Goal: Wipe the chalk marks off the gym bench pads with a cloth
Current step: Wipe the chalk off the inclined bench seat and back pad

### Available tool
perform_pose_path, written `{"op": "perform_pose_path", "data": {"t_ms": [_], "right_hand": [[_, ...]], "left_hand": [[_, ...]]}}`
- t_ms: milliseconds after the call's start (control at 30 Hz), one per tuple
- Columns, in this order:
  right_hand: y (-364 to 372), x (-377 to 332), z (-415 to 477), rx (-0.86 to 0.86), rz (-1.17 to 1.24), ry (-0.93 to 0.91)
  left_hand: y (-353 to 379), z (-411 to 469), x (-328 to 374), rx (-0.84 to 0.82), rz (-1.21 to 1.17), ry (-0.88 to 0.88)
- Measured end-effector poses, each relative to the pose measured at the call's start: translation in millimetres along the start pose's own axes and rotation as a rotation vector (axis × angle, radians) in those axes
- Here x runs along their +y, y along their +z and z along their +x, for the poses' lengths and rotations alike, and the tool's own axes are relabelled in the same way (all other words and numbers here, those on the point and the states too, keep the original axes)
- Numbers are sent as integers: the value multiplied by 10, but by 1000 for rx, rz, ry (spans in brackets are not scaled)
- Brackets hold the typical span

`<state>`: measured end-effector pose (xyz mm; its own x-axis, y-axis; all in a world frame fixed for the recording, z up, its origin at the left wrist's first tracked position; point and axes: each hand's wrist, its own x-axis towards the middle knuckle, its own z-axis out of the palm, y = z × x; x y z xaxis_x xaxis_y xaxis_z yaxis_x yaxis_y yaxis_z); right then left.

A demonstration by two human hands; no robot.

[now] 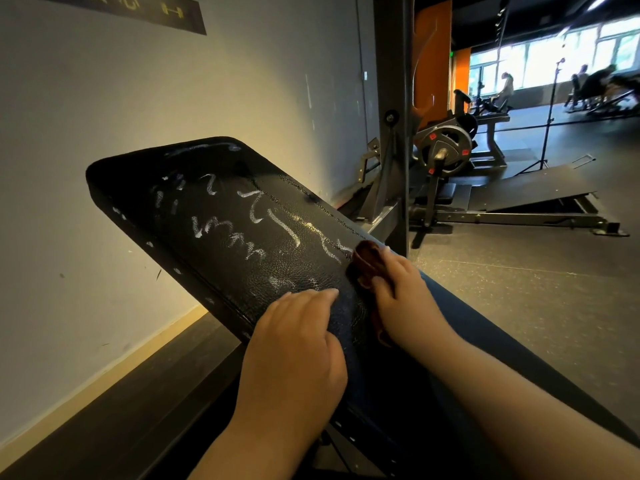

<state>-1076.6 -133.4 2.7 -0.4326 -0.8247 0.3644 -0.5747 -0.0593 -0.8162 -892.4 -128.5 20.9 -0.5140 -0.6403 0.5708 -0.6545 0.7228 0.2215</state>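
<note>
Pale grey wall (104,133) on the left, a dark sign (138,8) with yellow marks up top. Black steel upright (394,98) dead centre, an orange pillar (433,46) behind it. Weight plate (446,143) loaded on a machine beyond. Thin tripod stand (550,109) on the speckled floor (519,289). Bright windows (554,53) far back, blurred people (595,81) beneath them.

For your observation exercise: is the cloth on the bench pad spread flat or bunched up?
Bunched up. The dark red cloth shows thick folds, crumpled under the right hand that grips it.
</note>
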Motion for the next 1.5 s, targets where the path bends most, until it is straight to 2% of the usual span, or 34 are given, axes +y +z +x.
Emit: {"op": "perform_pose_path", "data": {"t_ms": [100, 200, 300, 400, 467, 600, 733, 867, 933, 1067, 1133, 1200, 1267, 1333, 1400, 1500], "right_hand": [[93, -53, -231, -37, 17, -105], [98, -49, -439, -164, -1, -227], [-1, 82, -137, -153, -10, -196], [-47, 151, 175, -9, 23, -71], [-10, 141, 156, 23, 42, -28], [12, 90, -221, -101, 28, -178], [-103, 196, -138, -224, -63, -214], [-158, 297, 264, -36, -17, -58], [-96, 251, 235, -7, -14, -42], [-10, 132, -163, -137, -4, -238], [-70, 212, -44, -181, -32, -274], [-111, 345, 215, -130, -40, -196], [-125, 395, 436, 2, 35, -72], [-60, 363, 459, 57, 29, -33], [3, 296, 289, 12, -8, -93], [-36, 219, 52, -144, -17, -209]], "left_hand": [[-17, 82, 59, -54, -20, -46], [13, 183, 153, 3, -153, -111], [95, 251, 249, -19, -11, -91], [230, 230, 218, -67, 172, -44], [281, 195, 192, -85, 255, -8], [295, 207, 196, -1, 311, 26], [347, 203, 185, 45, 309, 28], [353, 189, 193, 20, 331, 26], [346, 185, 204, 15, 327, 34], [376, 197, 185, 77, 339, 27], [395, 204, 181, 97, 343, 30], [402, 201, 185, 76, 354, 24], [393, 190, 194, 54, 357, 24], [398, 184, 182, 59, 347, 36], [419, 189, 162, 92, 343, 50], [455, 214, 139, 143, 337, 57]]}}
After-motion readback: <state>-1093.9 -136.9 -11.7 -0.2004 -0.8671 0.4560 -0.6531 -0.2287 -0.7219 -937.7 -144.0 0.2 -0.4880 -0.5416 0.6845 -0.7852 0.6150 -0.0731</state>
